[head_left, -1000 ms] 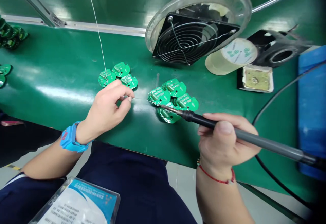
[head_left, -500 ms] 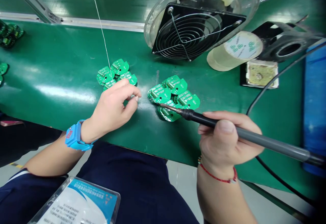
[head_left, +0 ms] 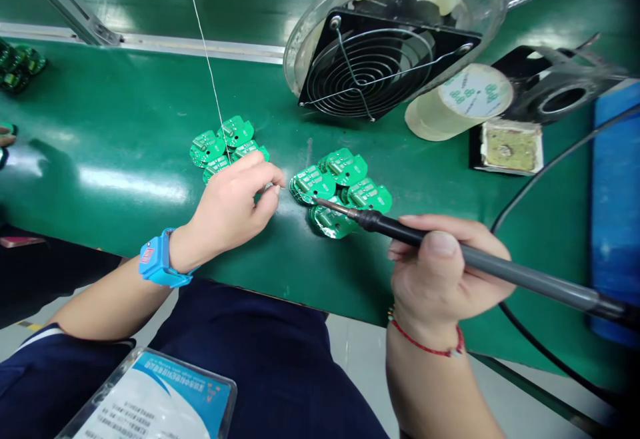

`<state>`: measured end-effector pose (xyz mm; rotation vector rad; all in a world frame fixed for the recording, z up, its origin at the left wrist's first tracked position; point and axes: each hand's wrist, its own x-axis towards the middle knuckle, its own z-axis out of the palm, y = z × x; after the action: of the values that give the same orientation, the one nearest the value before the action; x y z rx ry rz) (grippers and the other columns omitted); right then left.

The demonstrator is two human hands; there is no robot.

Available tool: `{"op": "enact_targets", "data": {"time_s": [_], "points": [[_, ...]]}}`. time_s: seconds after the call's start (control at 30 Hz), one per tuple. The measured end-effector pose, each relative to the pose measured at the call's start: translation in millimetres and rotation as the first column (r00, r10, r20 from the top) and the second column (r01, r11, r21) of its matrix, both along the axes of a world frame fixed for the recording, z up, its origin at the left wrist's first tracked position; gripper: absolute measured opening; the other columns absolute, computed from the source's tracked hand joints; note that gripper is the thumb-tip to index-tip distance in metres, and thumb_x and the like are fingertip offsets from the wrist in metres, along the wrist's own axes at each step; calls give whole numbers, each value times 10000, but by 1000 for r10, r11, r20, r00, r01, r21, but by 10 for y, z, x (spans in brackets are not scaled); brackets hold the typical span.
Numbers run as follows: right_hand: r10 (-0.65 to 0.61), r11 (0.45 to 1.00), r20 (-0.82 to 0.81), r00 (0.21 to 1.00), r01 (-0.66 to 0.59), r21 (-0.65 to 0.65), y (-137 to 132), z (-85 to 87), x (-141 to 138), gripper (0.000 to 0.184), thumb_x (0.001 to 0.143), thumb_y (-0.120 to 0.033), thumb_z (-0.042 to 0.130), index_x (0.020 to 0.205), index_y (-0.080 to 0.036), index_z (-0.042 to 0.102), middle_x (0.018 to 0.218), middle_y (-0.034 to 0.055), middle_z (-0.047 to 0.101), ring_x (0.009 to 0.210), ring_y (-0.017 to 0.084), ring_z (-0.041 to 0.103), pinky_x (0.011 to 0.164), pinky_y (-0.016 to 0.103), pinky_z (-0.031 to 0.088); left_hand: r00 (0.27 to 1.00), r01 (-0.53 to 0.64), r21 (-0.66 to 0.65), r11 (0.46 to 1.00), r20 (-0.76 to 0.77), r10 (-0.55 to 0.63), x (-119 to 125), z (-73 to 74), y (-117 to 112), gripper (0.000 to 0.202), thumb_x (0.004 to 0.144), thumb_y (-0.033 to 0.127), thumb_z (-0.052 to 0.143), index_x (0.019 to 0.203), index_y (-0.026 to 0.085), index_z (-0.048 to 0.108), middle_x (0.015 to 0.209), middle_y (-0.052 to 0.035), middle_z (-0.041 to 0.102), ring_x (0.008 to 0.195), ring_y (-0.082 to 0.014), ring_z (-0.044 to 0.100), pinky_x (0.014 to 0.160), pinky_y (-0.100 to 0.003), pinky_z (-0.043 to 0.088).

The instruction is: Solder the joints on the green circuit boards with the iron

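Note:
My right hand (head_left: 445, 272) is closed around a soldering iron (head_left: 480, 262), whose tip reaches the near-left stack of the right cluster of green circuit boards (head_left: 345, 167). Whether the tip touches the board, I cannot tell. Between the thumb and forefinger of my left hand (head_left: 240, 199) is a thin solder wire (head_left: 207, 59), pinched just left of that cluster. The wire runs up and away past the top edge of the view, and its short free end points at the boards. Behind my left hand lies another cluster of green boards (head_left: 237, 131), partly covered by the fingers.
A fan with a wire guard (head_left: 360, 79) stands at the back. Right of it are a tape roll (head_left: 460, 102), an iron holder (head_left: 565, 92) and a sponge tray (head_left: 510, 149). The iron's cable (head_left: 550, 159) loops at right. Another person's fingers (head_left: 7, 139) touch boards at far left.
My left hand has moved slightly right with the solder wire, nearer the boards. The iron's tip has shifted slightly up onto the board. Another person's fingers have appeared at far left.

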<state>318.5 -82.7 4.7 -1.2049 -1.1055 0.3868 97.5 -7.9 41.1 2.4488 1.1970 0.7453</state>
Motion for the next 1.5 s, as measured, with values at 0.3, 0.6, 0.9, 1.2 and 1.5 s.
{"op": "enact_targets", "data": {"time_s": [0.3,0.6,0.9,1.2,1.5], "points": [[-15,999,9,1000,15,-39,-21,32,18,184,847,-351,660,814,-192,747,623,-12,661,401,81,528,340,214,379,998,50,43,998,-41,-48,65,-14,-10,172,892,94,490,858,147,650,716,-1,531,656,-111,485,627,-253,407],[-218,974,-61,974,221,51,50,16,67,197,792,-371,670,764,-188,737,548,-26,613,377,98,522,324,226,383,997,56,83,995,-66,-50,194,19,109,194,874,97,479,864,156,663,745,-15,566,659,-119,506,616,-258,410],[-246,968,-4,969,246,45,57,12,118,201,814,-343,662,749,-166,734,517,-30,590,385,80,513,352,212,374,988,64,13,998,-138,-61,428,3,212,235,882,92,443,849,160,666,791,-41,594,710,-148,545,636,-283,423],[-224,975,38,974,224,8,36,14,119,214,842,-372,659,781,-182,736,541,-36,606,407,86,520,375,236,391,977,81,13,997,-198,-77,500,-49,263,245,918,129,436,880,165,675,811,-43,604,744,-161,579,636,-287,418],[-238,971,10,971,238,27,33,24,117,221,840,-380,664,781,-180,735,532,-39,597,406,83,520,367,234,381,980,81,17,997,-186,-77,507,-32,258,234,896,118,444,863,166,670,809,-41,606,739,-160,573,636,-287,416]]}}
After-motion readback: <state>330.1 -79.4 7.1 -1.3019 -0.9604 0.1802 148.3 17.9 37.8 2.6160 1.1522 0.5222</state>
